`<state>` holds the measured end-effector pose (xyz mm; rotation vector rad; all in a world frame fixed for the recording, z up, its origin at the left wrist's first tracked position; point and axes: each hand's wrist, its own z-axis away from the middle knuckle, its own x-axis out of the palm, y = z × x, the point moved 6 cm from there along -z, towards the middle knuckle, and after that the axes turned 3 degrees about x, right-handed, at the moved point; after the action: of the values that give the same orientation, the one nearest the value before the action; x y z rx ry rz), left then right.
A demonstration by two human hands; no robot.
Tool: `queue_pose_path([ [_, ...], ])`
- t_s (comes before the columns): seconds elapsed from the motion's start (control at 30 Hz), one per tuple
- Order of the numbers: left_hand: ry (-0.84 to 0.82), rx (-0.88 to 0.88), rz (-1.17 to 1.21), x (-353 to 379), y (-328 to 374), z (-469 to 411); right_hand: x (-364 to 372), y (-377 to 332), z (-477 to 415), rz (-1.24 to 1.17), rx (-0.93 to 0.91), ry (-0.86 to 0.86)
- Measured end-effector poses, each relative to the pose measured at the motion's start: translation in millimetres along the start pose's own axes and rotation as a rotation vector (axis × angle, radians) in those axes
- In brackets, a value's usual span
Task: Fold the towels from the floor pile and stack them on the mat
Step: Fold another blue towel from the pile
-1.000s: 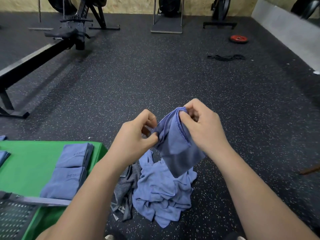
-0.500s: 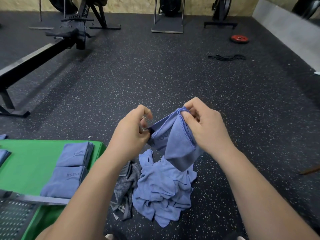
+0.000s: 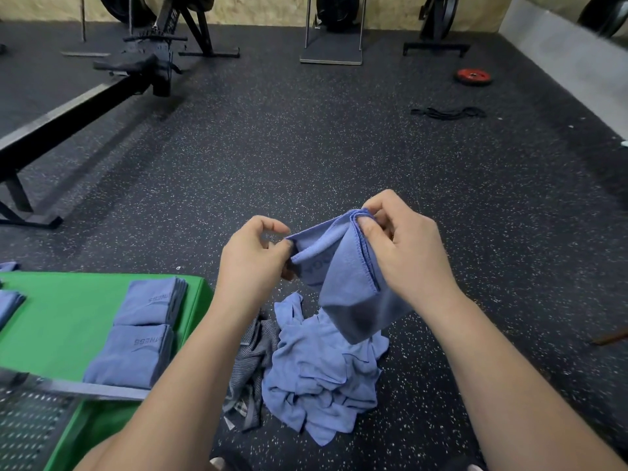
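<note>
A blue towel (image 3: pixel 343 287) hangs in the air between my hands, above the floor pile. My left hand (image 3: pixel 253 263) pinches its left top edge. My right hand (image 3: pixel 404 253) pinches the gathered right top corner. The rest of the towel droops toward the pile of crumpled blue towels (image 3: pixel 323 375) on the dark floor, with a grey striped cloth (image 3: pixel 249 362) beside it. On the green mat (image 3: pixel 64 321) at the left lie two folded blue towels (image 3: pixel 142 331) end to end, and more folded blue cloth (image 3: pixel 10 300) at the far left edge.
A perforated metal platform (image 3: pixel 30 433) with a grey bar crosses the mat's near corner. A rowing machine (image 3: pixel 85 107) stretches along the left. A red weight plate (image 3: pixel 473 76), a black band (image 3: pixel 448 113) and equipment stands lie farther back on the speckled rubber floor.
My hands have drawn apart, stretching the towel's top edge between them. The right hand rose slightly with its corner.
</note>
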<state>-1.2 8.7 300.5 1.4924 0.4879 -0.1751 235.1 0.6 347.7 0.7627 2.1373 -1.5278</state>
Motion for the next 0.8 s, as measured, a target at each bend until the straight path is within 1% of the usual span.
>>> queue_pose_path([
  [0.17, -0.042, 0.13, -0.128, 11.8, 19.2, 1.2, -4.9, 1.3, -2.4, -0.025, 0.041, 0.056],
  [0.23, -0.062, 0.209, -0.16, 19.4, 31.0, 5.7, -7.7, 2.1, -2.6, -0.037, 0.061, 0.075],
  [0.3, -0.118, 0.296, -0.176, 28.5, 38.8, 13.2, -8.4, 2.4, -0.9, -0.036, 0.066, 0.077],
  [0.4, -0.162, 0.417, -0.206, 34.1, 37.1, 22.5, -9.9, 3.5, 1.2, -0.044, 0.074, 0.074],
  [0.47, -0.174, 0.423, -0.213, 33.7, 31.4, 24.2, -10.3, 2.8, 0.8, -0.05, 0.076, 0.074],
  [0.6, -0.183, 0.362, -0.229, 39.0, 26.3, 24.2, -6.4, -1.5, 0.2, -0.056, 0.059, 0.085],
  [0.8, -0.173, 0.39, -0.281, 51.3, 27.9, 30.6, 3.4, -4.7, 3.6, -0.032, 0.012, 0.042],
])
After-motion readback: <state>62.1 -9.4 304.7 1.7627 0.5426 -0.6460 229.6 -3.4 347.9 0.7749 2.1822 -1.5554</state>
